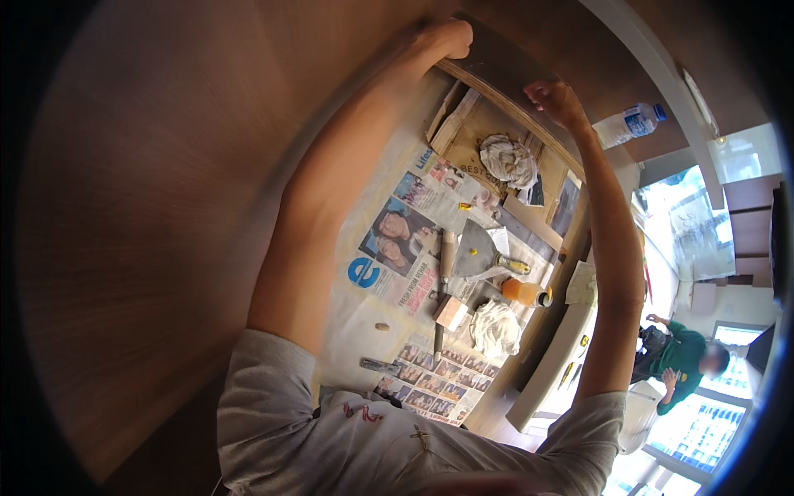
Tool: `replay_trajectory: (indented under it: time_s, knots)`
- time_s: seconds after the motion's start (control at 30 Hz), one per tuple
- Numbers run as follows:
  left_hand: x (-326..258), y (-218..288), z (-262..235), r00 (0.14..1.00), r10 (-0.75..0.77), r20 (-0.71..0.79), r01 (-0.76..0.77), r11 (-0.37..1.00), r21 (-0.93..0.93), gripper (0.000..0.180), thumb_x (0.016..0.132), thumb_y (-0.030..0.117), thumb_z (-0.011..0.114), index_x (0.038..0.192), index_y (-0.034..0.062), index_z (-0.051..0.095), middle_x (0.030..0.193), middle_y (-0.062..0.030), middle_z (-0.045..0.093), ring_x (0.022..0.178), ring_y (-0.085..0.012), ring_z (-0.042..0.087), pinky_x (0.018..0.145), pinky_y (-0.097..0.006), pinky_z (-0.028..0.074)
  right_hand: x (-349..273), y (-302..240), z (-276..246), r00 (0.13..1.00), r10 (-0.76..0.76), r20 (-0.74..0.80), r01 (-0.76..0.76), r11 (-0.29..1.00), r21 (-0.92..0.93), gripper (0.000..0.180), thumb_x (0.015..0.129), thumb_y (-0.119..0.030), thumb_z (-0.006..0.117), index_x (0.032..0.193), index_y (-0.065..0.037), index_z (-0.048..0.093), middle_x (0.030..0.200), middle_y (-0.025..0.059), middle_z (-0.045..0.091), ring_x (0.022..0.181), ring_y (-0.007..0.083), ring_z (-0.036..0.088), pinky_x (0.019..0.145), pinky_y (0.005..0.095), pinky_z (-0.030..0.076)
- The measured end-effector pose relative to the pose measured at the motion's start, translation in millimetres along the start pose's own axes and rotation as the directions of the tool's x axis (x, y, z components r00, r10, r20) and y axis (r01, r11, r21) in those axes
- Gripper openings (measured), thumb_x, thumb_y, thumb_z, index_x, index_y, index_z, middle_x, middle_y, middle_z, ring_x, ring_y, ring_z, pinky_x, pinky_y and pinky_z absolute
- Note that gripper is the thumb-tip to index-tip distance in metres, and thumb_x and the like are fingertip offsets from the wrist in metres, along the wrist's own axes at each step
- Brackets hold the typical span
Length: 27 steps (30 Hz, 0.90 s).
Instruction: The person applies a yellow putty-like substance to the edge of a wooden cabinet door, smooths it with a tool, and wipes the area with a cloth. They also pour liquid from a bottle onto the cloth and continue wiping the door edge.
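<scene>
Both my arms reach up to a dark brown panel (500, 51) at the top. My left hand (447, 40) is closed in a fist against it, near the end of a wooden ledge (509, 107); anything inside the fist is hidden. Over the ledge, farther right, my right hand (560, 102) has its fingers curled inward. If it holds something small, I cannot make it out. A crumpled whitish cloth (508, 161) lies below the ledge on cardboard, between my forearms. To the right of my right hand is a clear plastic bottle (637, 122) with a blue cap.
Newspaper (397, 227) covers the surface below, bearing a wide scraper (480, 252), an orange bottle (526, 292), a sanding block (451, 312) and another cloth (495, 328). A wood-grain panel (149, 223) rises at left. A person in green (682, 360) is at far right.
</scene>
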<state>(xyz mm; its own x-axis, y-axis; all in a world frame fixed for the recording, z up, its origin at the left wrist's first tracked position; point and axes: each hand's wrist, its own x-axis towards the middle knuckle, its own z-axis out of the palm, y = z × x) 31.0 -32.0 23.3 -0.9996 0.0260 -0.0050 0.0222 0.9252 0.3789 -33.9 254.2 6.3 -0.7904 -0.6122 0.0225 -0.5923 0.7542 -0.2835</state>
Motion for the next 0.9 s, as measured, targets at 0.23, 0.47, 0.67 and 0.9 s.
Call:
replay_trajectory:
  time_s: [0.23,0.47,0.67,0.9]
  knots:
    - [-108,-25,132,0.666,-0.030,-0.745,-0.358,0.863,-0.356,0.018,0.097,0.009,0.058,0.108,0.0034,0.070,0.107,-0.0187,0.068,0.102,-0.0376,0.066,0.089,-0.042,0.053,-8,7,3,0.999,0.030,0.031,-0.032,0.998,0.059,0.023,0.094,-0.028,0.069,0.110,-0.013,0.076,0.094,0.0071,0.078,0.080,0.0177,0.074,0.078,0.0339,0.057]
    - [-216,-23,258,0.787,-0.260,-0.559,-0.155,0.794,-0.588,0.015,0.090,-0.002,0.058,0.101,0.0021,0.067,0.102,-0.0175,0.064,0.096,-0.0363,0.064,0.086,-0.043,0.052,11,19,17,0.999,0.015,0.035,-0.018,0.996,0.092,0.024,0.089,-0.029,0.078,0.098,-0.007,0.074,0.083,0.0067,0.075,0.071,0.0146,0.070,0.067,0.0315,0.056]
    - [-241,-17,301,0.787,-0.313,-0.531,-0.112,0.775,-0.622,0.015,0.089,-0.002,0.057,0.098,0.0031,0.067,0.103,-0.0162,0.063,0.097,-0.0350,0.064,0.085,-0.043,0.052,25,23,13,0.981,0.088,0.170,-0.092,0.996,0.016,0.024,0.087,-0.027,0.080,0.092,-0.006,0.070,0.080,0.0063,0.073,0.068,0.0132,0.067,0.061,0.0311,0.055]
    - [-248,-18,303,0.770,-0.293,-0.567,-0.115,0.811,-0.574,0.014,0.084,-0.001,0.060,0.093,0.0052,0.068,0.100,-0.0151,0.064,0.093,-0.0352,0.065,0.082,-0.043,0.053,25,28,18,0.981,0.109,0.161,-0.121,0.990,0.068,0.019,0.089,-0.022,0.077,0.093,-0.005,0.070,0.079,0.0053,0.072,0.068,0.0123,0.066,0.061,0.0306,0.055]
